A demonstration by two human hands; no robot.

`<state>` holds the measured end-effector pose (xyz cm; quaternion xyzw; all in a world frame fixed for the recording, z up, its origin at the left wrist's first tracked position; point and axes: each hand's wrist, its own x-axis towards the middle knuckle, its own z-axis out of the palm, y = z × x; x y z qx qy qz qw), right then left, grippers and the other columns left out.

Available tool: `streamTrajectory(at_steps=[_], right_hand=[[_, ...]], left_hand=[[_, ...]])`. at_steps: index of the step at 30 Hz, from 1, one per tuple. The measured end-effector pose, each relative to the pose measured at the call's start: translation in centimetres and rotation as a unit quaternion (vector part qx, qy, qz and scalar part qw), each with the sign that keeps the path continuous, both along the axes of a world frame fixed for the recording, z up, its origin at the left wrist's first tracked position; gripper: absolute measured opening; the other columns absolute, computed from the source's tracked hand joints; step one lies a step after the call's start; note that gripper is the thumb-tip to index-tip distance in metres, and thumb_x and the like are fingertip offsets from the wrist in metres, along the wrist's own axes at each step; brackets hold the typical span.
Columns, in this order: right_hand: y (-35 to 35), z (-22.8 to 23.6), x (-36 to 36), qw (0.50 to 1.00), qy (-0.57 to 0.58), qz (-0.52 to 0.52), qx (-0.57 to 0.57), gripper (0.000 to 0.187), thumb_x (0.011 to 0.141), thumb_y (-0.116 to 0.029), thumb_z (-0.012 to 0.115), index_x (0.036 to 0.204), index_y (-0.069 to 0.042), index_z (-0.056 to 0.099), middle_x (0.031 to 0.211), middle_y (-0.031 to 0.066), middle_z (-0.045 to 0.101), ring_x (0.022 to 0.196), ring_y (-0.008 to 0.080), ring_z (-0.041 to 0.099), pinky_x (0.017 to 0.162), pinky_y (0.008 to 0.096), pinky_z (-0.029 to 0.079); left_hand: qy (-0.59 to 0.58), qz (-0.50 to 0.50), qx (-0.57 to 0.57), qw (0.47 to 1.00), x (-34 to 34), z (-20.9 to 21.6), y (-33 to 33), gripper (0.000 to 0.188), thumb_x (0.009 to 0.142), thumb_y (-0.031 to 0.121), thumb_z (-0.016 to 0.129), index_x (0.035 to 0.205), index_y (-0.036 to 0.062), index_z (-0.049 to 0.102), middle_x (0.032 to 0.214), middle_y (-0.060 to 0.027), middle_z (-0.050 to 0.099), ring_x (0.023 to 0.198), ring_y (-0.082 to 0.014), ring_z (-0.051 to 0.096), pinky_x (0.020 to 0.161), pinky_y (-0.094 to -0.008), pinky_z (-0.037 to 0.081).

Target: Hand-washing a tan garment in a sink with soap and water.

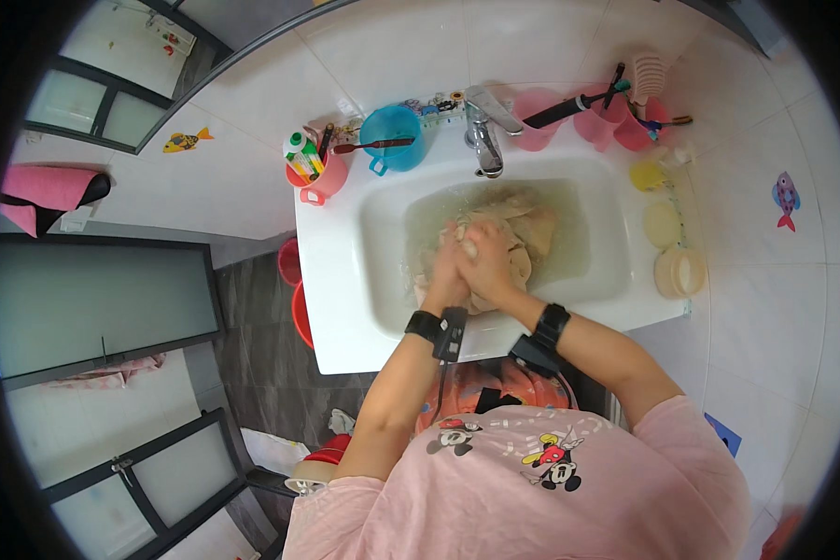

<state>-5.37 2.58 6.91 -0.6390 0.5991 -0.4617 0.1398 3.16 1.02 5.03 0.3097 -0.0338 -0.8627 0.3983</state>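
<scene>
Bunched beige cloth [539, 229] sits partly under cloudy greyish water [574, 205], near the middle of a white rounded-rectangular basin [379, 261]. Left hand [448, 268] and right hand [485, 259] pressed together, narrow, closed on a gathered fold of it; fingertips blurred, so firmness of hold cannot be told. Drain hidden. Likely faults: soaked fabric may slip out if the two palms push unevenly; a hard squeeze could splash over the front rim onto the pink printed T-shirt [513, 485]. Black wrist-strapped box on the left [451, 334] and its twin on the right [535, 355] hang near that rim; forearms dipping lower could wet them. Beyond, a curved chrome faucet [484, 140] stands over the water: raising the cloth sharply might strike its spout. Along the back counter, a dark-red toothbrush [373, 146] lies across a translucent blue plastic cup [403, 121]; a bump could tip it off
</scene>
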Motion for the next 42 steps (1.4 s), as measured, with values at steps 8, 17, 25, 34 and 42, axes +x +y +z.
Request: streamTrajectory(at_steps=[8,17,25,34,42], right_hand=[[-1.6,0.0,-2.5,0.974,-0.084,-0.011,0.21,0.027,0.074,-0.024,0.061,0.065,-0.002,0.049,0.068,0.0156,0.056,0.061,0.0242,0.053,0.058,0.0319,0.042],[-3.6,-0.7,-4.5,0.951,-0.204,-0.061,0.226,0.019,0.075,-0.02,0.058,0.076,-0.003,0.05,0.084,0.0182,0.058,0.08,0.0322,0.055,0.075,0.0355,0.042],[0.4,3.2,-1.9,0.996,-0.019,0.005,0.089,0.028,0.082,-0.028,0.048,0.091,-0.004,0.057,0.087,0.0178,0.058,0.082,0.0356,0.055,0.072,0.0385,0.043],[-3.0,-6.7,-13.2,0.951,0.0,-0.032,0.309,0.046,0.083,-0.039,0.043,0.118,-0.009,0.047,0.124,0.0201,0.042,0.104,0.0365,0.048,0.082,0.043,0.04],[-0.2,-9.3,-11.0,0.812,0.376,0.247,0.373,0.069,0.08,-0.055,0.041,0.134,-0.015,0.025,0.138,0.0172,0.022,0.123,0.0396,0.023,0.097,0.0526,0.023]], left_hand=[[-0.187,0.056,-0.019,0.98,-1.5,-2.3,0.4,0.039,0.091,0.032,0.036,0.114,0.002,0.046,0.111,-0.0102,0.052,0.101,-0.0219,0.05,0.09,-0.0332,0.037],[-0.183,-0.024,-0.021,0.983,-3.3,0.3,0.7,0.04,0.088,0.041,0.04,0.106,0.0063,0.05,0.103,-0.0078,0.056,0.096,-0.0205,0.054,0.083,-0.0335,0.044],[-0.183,-0.022,-0.016,0.983,-0.6,-1.5,0.3,0.041,0.086,0.036,0.043,0.11,0.0027,0.048,0.1,-0.0097,0.056,0.095,-0.0217,0.054,0.082,-0.0328,0.044],[-0.632,-0.137,-0.381,0.661,-1.3,-2.7,-0.7,0.05,0.082,0.031,0.05,0.12,0.0012,0.038,0.12,-0.0204,0.041,0.111,-0.0323,0.04,0.092,-0.0403,0.033],[-0.712,-0.331,-0.554,0.276,-2.7,-8.9,1.3,0.07,0.079,0.035,0.054,0.136,0.0184,0.018,0.134,-0.0222,0.021,0.126,-0.04,0.015,0.095,-0.0567,0.023]])
